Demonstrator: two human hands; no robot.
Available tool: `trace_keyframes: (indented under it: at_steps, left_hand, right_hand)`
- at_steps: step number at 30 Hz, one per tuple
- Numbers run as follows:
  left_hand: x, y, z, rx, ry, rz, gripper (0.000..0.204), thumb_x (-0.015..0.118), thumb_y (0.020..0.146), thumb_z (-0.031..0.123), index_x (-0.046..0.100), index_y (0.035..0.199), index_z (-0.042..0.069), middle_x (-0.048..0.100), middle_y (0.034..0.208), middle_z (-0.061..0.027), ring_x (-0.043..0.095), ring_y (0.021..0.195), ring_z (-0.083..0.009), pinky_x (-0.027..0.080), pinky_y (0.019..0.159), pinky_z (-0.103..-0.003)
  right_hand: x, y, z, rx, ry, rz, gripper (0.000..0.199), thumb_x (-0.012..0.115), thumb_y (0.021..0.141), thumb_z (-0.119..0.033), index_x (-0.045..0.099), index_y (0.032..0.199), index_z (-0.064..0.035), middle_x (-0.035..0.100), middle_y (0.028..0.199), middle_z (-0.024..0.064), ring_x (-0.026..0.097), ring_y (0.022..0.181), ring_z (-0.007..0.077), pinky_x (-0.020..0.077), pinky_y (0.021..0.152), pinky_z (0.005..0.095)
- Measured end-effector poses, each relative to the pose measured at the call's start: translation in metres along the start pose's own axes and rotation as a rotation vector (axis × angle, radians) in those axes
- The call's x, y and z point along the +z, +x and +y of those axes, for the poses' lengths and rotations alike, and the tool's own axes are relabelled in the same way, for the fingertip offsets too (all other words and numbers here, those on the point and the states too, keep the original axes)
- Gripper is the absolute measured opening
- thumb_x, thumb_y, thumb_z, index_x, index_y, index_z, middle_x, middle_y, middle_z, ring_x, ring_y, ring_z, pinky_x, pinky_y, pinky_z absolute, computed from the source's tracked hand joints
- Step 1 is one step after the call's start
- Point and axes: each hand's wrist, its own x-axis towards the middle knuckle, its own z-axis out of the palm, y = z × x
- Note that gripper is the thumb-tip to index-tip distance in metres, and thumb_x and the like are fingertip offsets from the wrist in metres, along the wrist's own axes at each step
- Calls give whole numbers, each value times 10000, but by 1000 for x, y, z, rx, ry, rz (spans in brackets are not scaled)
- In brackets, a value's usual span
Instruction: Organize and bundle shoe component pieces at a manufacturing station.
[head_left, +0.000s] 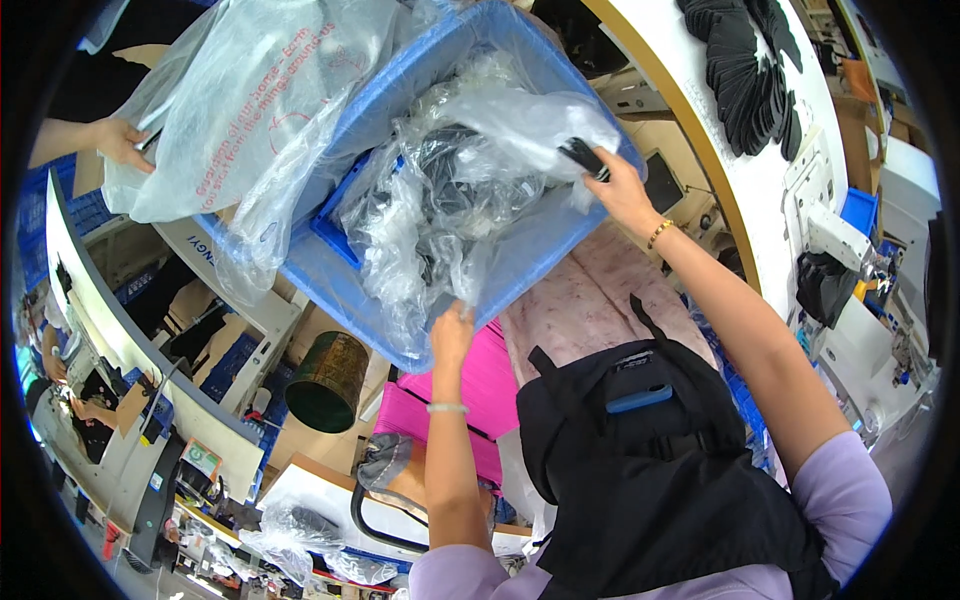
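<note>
A blue plastic crate [560, 255] stands before me, with crumpled clear plastic bags [395, 250] and dark pieces inside them. At its near edge my left hand [452, 332] is closed on a clear plastic bag [470, 255]. Over the right side my right hand [622, 190] is closed round a small bundle of black strips [582, 158]. Whitish film [545, 120] lies right beside that bundle; whether my fingers also pinch it I cannot tell. A smaller blue tray [338, 225] shows under the bags at the crate's left.
Another person's hand [122, 145] is at a large printed plastic bag [240, 110] on the left. A white table [745, 190] with fanned black pieces [745, 75] curves along the right. Below the crate are a round dark bin [326, 385] and pink material [455, 410].
</note>
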Motion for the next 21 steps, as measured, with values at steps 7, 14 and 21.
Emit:
trace_keyframes:
  at_steps: [7,14,21]
  left_hand:
    - [-36,-111,13,-9,-1263,215,221,597,833,137,612,1012,7,620,993,-108,570,884,-129,446,737,-254]
    - [-66,-124,25,-162,-1226,136,575,396,937,443,553,1004,-106,641,815,-164,622,564,-223,504,466,-300]
    - [-70,-122,27,-114,-1267,54,658,260,948,486,541,1067,-96,640,918,-215,619,549,-217,485,428,-277]
  right_hand:
    - [15,6,-7,313,288,-456,553,689,766,-293,512,1222,-33,615,849,58,580,610,92,459,622,258]
    - [0,-24,-18,7,79,-173,430,671,769,-247,559,1123,-28,591,966,124,596,843,223,452,767,307]
    - [5,-88,-100,199,448,-927,554,748,735,-269,527,1155,16,620,796,37,560,595,92,478,553,252]
